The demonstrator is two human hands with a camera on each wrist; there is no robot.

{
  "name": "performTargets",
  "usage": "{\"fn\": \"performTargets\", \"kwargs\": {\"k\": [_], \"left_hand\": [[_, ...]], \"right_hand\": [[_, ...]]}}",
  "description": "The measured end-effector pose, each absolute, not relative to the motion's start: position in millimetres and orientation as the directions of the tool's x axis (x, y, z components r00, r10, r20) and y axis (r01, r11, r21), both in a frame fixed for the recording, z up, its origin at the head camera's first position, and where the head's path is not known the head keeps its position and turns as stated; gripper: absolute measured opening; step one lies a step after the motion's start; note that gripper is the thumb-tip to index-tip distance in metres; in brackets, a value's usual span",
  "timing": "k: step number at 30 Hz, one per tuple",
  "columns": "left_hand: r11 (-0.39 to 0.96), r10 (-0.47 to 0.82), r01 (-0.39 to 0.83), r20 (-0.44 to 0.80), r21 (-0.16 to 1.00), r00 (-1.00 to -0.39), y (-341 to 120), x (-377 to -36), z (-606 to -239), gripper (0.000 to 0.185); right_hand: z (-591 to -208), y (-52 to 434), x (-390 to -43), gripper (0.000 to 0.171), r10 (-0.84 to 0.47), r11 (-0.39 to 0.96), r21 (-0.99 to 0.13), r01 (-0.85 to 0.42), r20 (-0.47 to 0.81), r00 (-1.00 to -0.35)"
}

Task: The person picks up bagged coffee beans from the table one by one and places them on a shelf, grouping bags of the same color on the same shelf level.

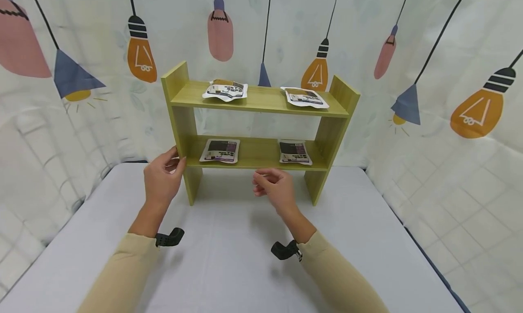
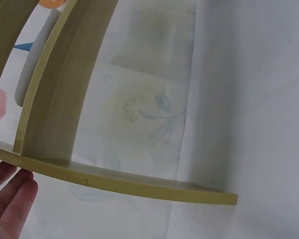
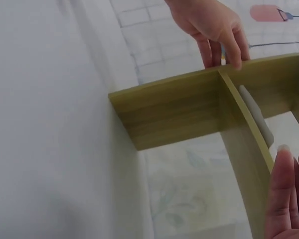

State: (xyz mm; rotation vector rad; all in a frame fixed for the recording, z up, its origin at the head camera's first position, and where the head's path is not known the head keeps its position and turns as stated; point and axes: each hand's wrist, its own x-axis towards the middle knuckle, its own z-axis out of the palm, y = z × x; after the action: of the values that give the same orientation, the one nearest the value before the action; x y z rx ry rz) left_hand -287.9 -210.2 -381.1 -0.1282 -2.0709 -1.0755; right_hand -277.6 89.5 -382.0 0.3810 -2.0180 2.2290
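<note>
A two-tier wooden shelf (image 1: 261, 156) stands on the white-covered table. My left hand (image 1: 162, 179) holds the shelf's left side panel near the lower board, thumb at the front edge and fingers on the outer face. In the left wrist view, the fingers (image 2: 20, 201) lie against the panel's outer face. In front of the lower board is my right hand (image 1: 277, 188), its fingers loosely curled around nothing visible. Two flat pouches with dark labels, a left one (image 1: 220, 150) and a right one (image 1: 294, 152), lie on the lower board.
Two more pouches, a left one (image 1: 225, 90) and a right one (image 1: 304, 97), lie on the top board. Behind the shelf hangs a white curtain (image 1: 180, 27) printed with lamps, also along both sides. The white tablecloth (image 1: 229, 258) spreads out in front.
</note>
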Motion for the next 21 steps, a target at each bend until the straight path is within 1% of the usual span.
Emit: {"fn": "performTargets", "kwargs": {"k": [5, 8, 13, 16, 21], "left_hand": [[0.658, -0.218, 0.422, 0.694, 0.624, -0.687, -210.6, -280.2, -391.5, 0.042], [0.678, -0.200, 0.409, 0.690, 0.610, -0.696, -211.6, -275.8, -396.9, 0.043], [0.695, -0.161, 0.425, 0.701, 0.580, -0.695, -216.5, -270.3, -401.8, 0.040], [0.720, -0.131, 0.428, 0.713, 0.546, -0.689, -221.3, -267.2, -404.5, 0.038], [0.785, -0.073, 0.420, 0.742, 0.454, -0.666, -230.5, -261.4, -406.4, 0.037]], "right_hand": [[-386.9, 112.2, -271.2, 0.021, -0.074, -0.070, -0.957, -0.282, 0.287, -0.955], [-387.2, 126.9, -268.1, 0.023, -0.055, -0.025, -0.948, -0.318, 0.319, -0.946], [-387.3, 151.3, -265.6, 0.027, -0.019, 0.049, -0.929, -0.367, 0.367, -0.930], [-389.2, 166.5, -264.5, 0.028, 0.007, 0.091, -0.923, -0.375, 0.377, -0.926], [-389.4, 189.9, -262.0, 0.029, 0.049, 0.138, -0.922, -0.361, 0.371, -0.927]]}}
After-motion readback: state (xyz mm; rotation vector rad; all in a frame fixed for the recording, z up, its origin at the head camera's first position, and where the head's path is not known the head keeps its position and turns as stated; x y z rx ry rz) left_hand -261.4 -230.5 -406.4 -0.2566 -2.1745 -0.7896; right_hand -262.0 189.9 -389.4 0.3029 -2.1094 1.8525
